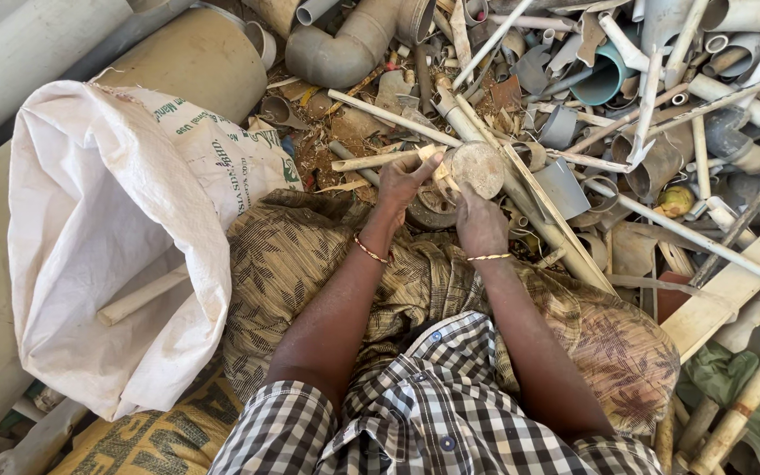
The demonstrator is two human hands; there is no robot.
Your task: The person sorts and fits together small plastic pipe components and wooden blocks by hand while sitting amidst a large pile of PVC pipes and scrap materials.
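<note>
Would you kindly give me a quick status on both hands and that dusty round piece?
Left hand and right hand both grip round dusty disc. Held above scrap pipe pile. White sack open at left, one pipe inside.

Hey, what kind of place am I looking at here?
Most likely a scrap yard or sorting spot for waste plastic pipe. A heap of broken pipes and fittings covers the ground, an open white woven sack holds a pipe piece, and both hands hold a dusty round fitting.

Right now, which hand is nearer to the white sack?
Left. The left hand is just right of the white sack; the right hand, holding a round disc, is farther right.
</note>
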